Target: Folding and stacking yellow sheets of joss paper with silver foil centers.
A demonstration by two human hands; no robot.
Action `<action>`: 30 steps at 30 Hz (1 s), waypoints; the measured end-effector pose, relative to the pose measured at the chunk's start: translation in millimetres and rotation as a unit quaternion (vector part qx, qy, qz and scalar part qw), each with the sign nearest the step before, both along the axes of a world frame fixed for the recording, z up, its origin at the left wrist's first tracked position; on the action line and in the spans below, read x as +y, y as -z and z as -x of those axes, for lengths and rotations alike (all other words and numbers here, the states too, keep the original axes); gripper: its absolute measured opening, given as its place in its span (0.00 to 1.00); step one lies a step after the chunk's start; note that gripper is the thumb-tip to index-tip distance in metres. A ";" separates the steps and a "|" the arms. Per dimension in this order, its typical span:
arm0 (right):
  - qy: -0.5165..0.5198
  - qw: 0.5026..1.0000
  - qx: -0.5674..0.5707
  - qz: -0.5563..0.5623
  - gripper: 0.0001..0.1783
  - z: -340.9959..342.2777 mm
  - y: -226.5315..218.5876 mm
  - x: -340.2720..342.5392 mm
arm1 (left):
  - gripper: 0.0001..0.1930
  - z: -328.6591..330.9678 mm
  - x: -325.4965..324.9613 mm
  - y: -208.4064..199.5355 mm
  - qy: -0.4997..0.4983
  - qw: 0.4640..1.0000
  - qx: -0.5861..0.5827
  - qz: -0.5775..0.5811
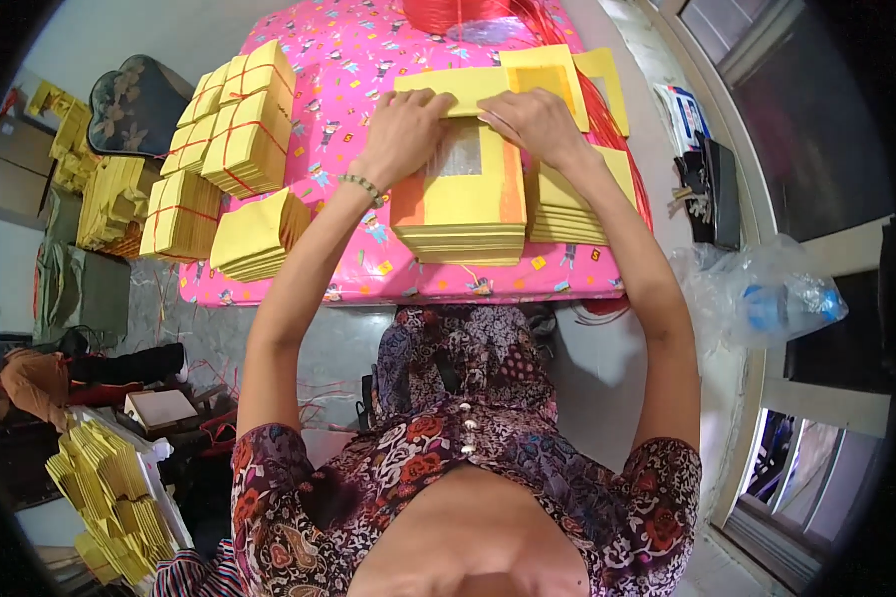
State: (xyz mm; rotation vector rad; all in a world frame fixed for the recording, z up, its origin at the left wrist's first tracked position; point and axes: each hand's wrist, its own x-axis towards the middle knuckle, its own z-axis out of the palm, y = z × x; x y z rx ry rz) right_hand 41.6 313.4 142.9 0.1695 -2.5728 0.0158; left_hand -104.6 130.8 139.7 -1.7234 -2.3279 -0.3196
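Note:
A yellow paper sheet point(438, 84) is partly folded over along its near edge, at the far side of a stack of yellow paper point(458, 195). My left hand point(405, 129) is closed on the left end of the fold, its fingers curled over the paper. At the right end, my right hand point(540, 124) grips the same fold, thumb stretched toward the middle. The stack's top sheet shows orange side bands and a silvery patch, partly hidden by the sheet and hands. Beside it, under my right forearm, lies another yellow paper stack point(567, 206).
A pink patterned cover point(348, 274) lies over the work surface. Left are yellow bundles point(249, 139) tied with red string and a loose yellow pile point(256, 234). Red strands point(553, 30) trail down the right side. A clear plastic bag point(782, 298) sits at the right.

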 end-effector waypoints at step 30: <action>0.163 0.637 0.060 0.751 0.24 -180.0 56.8 55.1 | 0.46 -229.1 44.6 87.8 0.081 0.990 -0.030 -0.109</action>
